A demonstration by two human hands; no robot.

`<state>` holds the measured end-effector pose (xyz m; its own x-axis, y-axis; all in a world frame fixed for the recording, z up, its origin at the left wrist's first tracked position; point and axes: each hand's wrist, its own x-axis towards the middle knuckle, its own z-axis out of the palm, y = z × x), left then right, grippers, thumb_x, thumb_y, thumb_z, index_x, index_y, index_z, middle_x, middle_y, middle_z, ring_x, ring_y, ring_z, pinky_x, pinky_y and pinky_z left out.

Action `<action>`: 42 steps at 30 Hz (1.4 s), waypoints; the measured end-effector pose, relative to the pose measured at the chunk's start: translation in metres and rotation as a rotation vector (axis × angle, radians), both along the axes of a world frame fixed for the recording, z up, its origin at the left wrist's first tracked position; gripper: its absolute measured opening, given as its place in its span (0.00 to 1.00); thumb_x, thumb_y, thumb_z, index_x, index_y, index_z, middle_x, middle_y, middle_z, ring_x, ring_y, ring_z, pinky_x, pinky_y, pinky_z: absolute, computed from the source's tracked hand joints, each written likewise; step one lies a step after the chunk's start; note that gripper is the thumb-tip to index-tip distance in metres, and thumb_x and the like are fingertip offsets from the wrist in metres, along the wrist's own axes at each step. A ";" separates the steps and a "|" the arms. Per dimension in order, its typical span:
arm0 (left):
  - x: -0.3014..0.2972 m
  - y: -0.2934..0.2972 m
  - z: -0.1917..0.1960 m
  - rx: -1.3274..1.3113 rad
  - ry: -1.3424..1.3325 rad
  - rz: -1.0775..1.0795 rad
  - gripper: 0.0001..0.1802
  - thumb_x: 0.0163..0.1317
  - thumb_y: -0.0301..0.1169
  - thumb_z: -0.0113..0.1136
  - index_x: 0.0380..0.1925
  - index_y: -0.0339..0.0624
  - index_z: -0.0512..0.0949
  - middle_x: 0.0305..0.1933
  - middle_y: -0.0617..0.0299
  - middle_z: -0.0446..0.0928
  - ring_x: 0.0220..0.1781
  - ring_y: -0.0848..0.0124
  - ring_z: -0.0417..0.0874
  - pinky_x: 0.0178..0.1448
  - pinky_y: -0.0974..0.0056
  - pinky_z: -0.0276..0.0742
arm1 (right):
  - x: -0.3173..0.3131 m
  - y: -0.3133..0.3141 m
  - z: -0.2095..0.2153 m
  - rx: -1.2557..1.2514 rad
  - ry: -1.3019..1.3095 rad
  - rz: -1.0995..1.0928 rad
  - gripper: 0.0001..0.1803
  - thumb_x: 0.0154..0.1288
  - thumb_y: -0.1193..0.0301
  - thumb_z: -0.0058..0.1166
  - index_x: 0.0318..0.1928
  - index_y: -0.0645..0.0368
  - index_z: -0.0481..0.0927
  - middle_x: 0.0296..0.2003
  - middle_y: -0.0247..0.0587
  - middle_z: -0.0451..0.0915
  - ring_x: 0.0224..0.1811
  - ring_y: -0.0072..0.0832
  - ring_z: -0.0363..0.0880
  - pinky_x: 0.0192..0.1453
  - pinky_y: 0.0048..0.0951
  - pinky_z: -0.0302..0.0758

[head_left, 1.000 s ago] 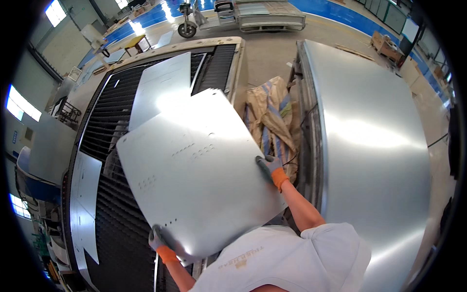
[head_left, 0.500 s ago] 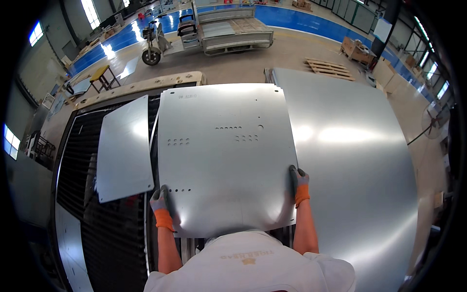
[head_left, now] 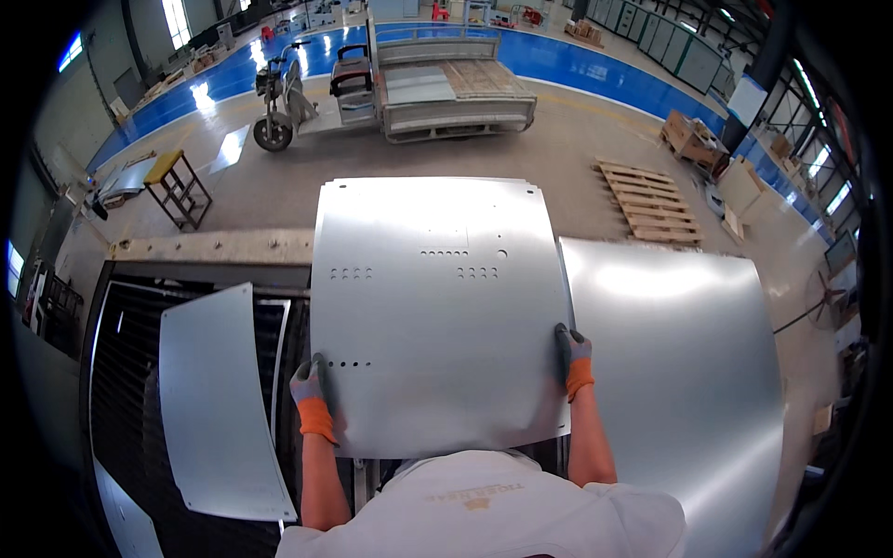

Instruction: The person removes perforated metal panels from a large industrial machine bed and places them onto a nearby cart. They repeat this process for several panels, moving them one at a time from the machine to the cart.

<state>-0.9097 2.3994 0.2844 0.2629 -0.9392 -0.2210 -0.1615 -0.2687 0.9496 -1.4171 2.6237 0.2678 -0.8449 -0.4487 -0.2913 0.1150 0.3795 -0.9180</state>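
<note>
- Sheet metal fills the middle of the head view: you hold a large grey metal panel flat in front of your chest, with rows of small punched holes across its upper half and a short row near its lower left edge.
- Your left hand, in a grey glove with an orange cuff, has its fingers clamped around the panel's left edge near the lower corner.
- Your right hand, gloved the same way, has its fingers wrapped over the panel's right edge, a little higher than the left.
- The panel hangs above the gap between a dark slatted cutting bed on your left and a wide bare steel sheet on your right, overlapping the sheet's left edge.
- A smaller curved-looking metal piece lies on the slatted bed, well apart from your left hand; the bend may be lens distortion.
- Farther off, a flatbed cart stands on the concrete floor, a wooden pallet lies right of the panel's top edge, and a small yellow-topped stand sits left.
</note>
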 end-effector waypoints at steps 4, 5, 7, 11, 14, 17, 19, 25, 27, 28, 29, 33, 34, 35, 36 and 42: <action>-0.062 -0.101 0.020 -0.022 0.095 0.037 0.16 0.63 0.33 0.66 0.43 0.30 0.82 0.35 0.61 0.83 0.35 0.74 0.78 0.42 0.68 0.74 | -0.059 -0.119 0.009 -0.082 0.023 -0.052 0.22 0.62 0.58 0.64 0.43 0.68 0.84 0.28 0.31 0.79 0.26 0.20 0.70 0.30 0.27 0.69; -0.078 -0.123 0.019 -0.036 0.089 0.043 0.15 0.63 0.32 0.66 0.43 0.30 0.82 0.36 0.61 0.83 0.35 0.74 0.78 0.41 0.68 0.74 | -0.080 -0.147 0.008 -0.080 0.028 -0.014 0.22 0.62 0.58 0.64 0.44 0.68 0.84 0.28 0.31 0.80 0.26 0.21 0.71 0.31 0.27 0.70; -0.109 -0.182 0.021 -0.086 0.060 0.049 0.13 0.63 0.29 0.65 0.43 0.29 0.82 0.36 0.62 0.83 0.35 0.75 0.78 0.41 0.69 0.75 | -0.119 -0.219 -0.003 -0.100 0.022 0.058 0.22 0.62 0.59 0.64 0.44 0.68 0.83 0.29 0.32 0.81 0.25 0.22 0.72 0.32 0.27 0.72; -0.185 -0.316 0.005 -0.151 0.074 0.037 0.12 0.62 0.25 0.64 0.43 0.30 0.83 0.37 0.60 0.84 0.36 0.74 0.79 0.42 0.69 0.75 | -0.213 -0.361 -0.054 0.001 0.145 0.121 0.22 0.65 0.58 0.59 0.46 0.67 0.83 0.31 0.31 0.82 0.27 0.22 0.75 0.33 0.28 0.73; -0.248 -0.458 -0.041 -0.207 0.035 0.006 0.13 0.60 0.27 0.65 0.44 0.31 0.84 0.40 0.57 0.85 0.38 0.71 0.81 0.46 0.67 0.77 | -0.291 -0.479 -0.106 -0.130 0.092 0.079 0.22 0.66 0.57 0.58 0.46 0.66 0.83 0.32 0.31 0.82 0.29 0.21 0.77 0.33 0.27 0.74; -0.320 -0.596 -0.052 -0.201 -0.146 -0.088 0.15 0.59 0.31 0.66 0.43 0.32 0.85 0.40 0.56 0.85 0.38 0.70 0.82 0.48 0.66 0.77 | -0.370 -0.556 -0.139 -0.091 -0.037 0.103 0.25 0.64 0.53 0.59 0.47 0.64 0.83 0.34 0.35 0.84 0.30 0.23 0.78 0.35 0.28 0.75; -0.377 -0.620 -0.024 -0.159 -0.203 -0.104 0.17 0.60 0.35 0.66 0.43 0.32 0.85 0.40 0.57 0.85 0.39 0.70 0.82 0.48 0.65 0.77 | -0.382 -0.594 -0.126 -0.003 -0.138 0.109 0.26 0.62 0.49 0.61 0.44 0.62 0.85 0.32 0.38 0.85 0.30 0.27 0.78 0.36 0.33 0.75; -0.549 -0.766 -0.015 0.062 -0.259 -0.216 0.22 0.61 0.43 0.66 0.44 0.33 0.84 0.37 0.60 0.83 0.35 0.71 0.78 0.43 0.64 0.73 | -0.514 -0.689 -0.089 0.089 -0.041 0.028 0.27 0.59 0.49 0.64 0.44 0.62 0.85 0.32 0.34 0.81 0.32 0.28 0.74 0.36 0.32 0.72; -0.607 -0.830 -0.022 0.020 -0.235 -0.262 0.22 0.61 0.42 0.67 0.44 0.33 0.84 0.35 0.62 0.82 0.34 0.73 0.76 0.40 0.64 0.73 | -0.569 -0.731 -0.083 0.065 -0.115 -0.011 0.27 0.58 0.50 0.66 0.45 0.61 0.85 0.34 0.35 0.80 0.33 0.28 0.73 0.37 0.31 0.71; -0.639 -0.860 -0.022 0.065 -0.267 -0.278 0.23 0.61 0.44 0.66 0.44 0.34 0.84 0.37 0.59 0.84 0.37 0.69 0.79 0.44 0.63 0.74 | -0.596 -0.751 -0.082 0.081 -0.143 -0.030 0.26 0.58 0.51 0.66 0.46 0.61 0.84 0.35 0.36 0.80 0.34 0.27 0.73 0.37 0.31 0.71; -0.674 -0.892 -0.022 0.110 -0.299 -0.294 0.24 0.60 0.46 0.65 0.44 0.34 0.84 0.39 0.56 0.85 0.40 0.65 0.82 0.47 0.61 0.75 | -0.621 -0.772 -0.081 0.097 -0.170 -0.051 0.26 0.58 0.52 0.67 0.46 0.61 0.84 0.36 0.37 0.80 0.34 0.27 0.72 0.37 0.31 0.70; -0.785 -1.008 -0.034 0.111 -0.236 -0.363 0.25 0.59 0.47 0.64 0.42 0.34 0.84 0.38 0.51 0.86 0.41 0.59 0.86 0.49 0.58 0.77 | -0.693 -0.866 -0.091 0.063 -0.219 -0.180 0.25 0.57 0.53 0.68 0.46 0.61 0.84 0.37 0.38 0.80 0.34 0.30 0.73 0.39 0.31 0.71; -0.809 -1.045 -0.042 0.104 -0.266 -0.382 0.25 0.59 0.47 0.64 0.42 0.34 0.85 0.38 0.51 0.86 0.41 0.58 0.86 0.49 0.58 0.77 | -0.712 -0.895 -0.094 0.074 -0.214 -0.192 0.25 0.57 0.53 0.68 0.46 0.61 0.83 0.37 0.39 0.80 0.35 0.31 0.73 0.40 0.32 0.71; -0.833 -1.082 -0.049 0.096 -0.296 -0.396 0.25 0.59 0.47 0.64 0.41 0.34 0.85 0.37 0.50 0.86 0.40 0.57 0.86 0.48 0.57 0.77 | -0.731 -0.928 -0.098 0.085 -0.209 -0.200 0.25 0.57 0.53 0.68 0.46 0.61 0.83 0.37 0.39 0.81 0.36 0.32 0.74 0.41 0.33 0.72; -0.857 -1.120 -0.062 0.097 -0.320 -0.408 0.25 0.58 0.47 0.63 0.41 0.34 0.85 0.36 0.49 0.86 0.40 0.56 0.86 0.48 0.57 0.77 | -0.750 -0.962 -0.103 0.102 -0.112 -0.165 0.27 0.58 0.51 0.67 0.45 0.63 0.84 0.36 0.40 0.82 0.35 0.31 0.74 0.41 0.34 0.73; -1.035 -1.314 -0.117 0.131 -0.333 -0.609 0.23 0.59 0.48 0.62 0.39 0.36 0.85 0.38 0.46 0.85 0.43 0.52 0.86 0.49 0.55 0.77 | -0.910 -1.092 -0.148 0.404 0.170 -0.194 0.36 0.58 0.43 0.62 0.46 0.69 0.83 0.39 0.52 0.85 0.41 0.41 0.81 0.47 0.40 0.75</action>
